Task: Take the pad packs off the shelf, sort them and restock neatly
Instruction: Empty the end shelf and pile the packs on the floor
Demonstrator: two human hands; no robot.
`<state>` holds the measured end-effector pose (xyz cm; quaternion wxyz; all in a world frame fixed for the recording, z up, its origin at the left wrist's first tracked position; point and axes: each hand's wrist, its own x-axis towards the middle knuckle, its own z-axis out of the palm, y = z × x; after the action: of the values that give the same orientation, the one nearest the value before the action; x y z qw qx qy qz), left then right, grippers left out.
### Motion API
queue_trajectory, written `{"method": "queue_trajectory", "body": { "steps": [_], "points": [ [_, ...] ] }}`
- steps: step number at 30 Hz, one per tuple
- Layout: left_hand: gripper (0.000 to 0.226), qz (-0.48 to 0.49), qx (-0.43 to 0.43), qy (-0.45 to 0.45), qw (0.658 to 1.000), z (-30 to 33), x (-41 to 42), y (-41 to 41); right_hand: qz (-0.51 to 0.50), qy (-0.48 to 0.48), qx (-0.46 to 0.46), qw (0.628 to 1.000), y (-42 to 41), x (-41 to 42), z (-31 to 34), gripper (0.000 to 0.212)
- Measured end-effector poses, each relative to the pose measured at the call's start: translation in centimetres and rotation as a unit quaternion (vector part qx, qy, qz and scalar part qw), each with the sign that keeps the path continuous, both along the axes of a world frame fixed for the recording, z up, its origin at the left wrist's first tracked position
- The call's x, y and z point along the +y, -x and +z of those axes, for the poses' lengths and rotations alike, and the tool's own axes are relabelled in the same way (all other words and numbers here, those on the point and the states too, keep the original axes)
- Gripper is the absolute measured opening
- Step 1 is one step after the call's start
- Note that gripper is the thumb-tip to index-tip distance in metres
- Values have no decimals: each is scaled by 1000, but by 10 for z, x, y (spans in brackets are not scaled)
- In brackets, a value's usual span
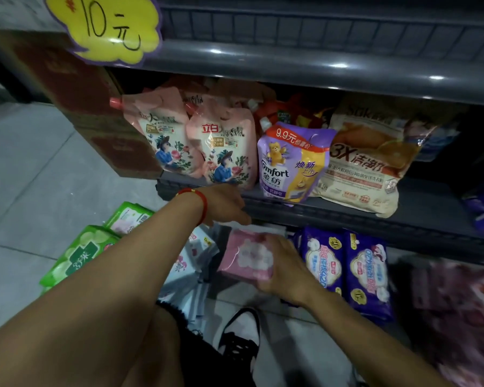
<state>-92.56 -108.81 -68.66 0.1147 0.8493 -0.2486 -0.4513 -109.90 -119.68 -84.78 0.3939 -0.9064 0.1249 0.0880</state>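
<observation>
My right hand grips a pink pad pack from its right side, just in front of the bottom shelf. My left hand, with a red cord on its wrist, reaches under the shelf edge above the pack; its fingers are hidden in the dark there. Two purple pad packs stand upright on the bottom shelf to the right. Green pad packs lie on the floor at the left. Grey and white pad packs lie in a loose heap under my left forearm.
Pouches of laundry liquid and a Comfort refill fill the shelf above. A brown carton stands on the floor at the left. A yellow price tag hangs above. My shoe is on the grey floor. Blurred pink packs sit far right.
</observation>
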Motion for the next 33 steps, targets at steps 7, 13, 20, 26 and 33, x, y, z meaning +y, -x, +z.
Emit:
{"method": "queue_trajectory", "body": {
  "steps": [7,13,20,26,33],
  "points": [
    [55,150,181,88,968,0,5,10,-36,6,-149,988,8,-29,75,104],
    [69,188,189,83,960,0,12,5,-193,-100,-108,970,-9,-2,67,103],
    [47,266,18,118,957,-6,15,-15,-160,-102,89,978,-51,-4,-2,27],
    [69,247,7,116,962,-15,16,-27,15,118,236,964,-87,15,-104,103],
    [40,263,4,119,957,-31,16,-35,-17,215,199,956,-98,20,-128,88]
  ]
}}
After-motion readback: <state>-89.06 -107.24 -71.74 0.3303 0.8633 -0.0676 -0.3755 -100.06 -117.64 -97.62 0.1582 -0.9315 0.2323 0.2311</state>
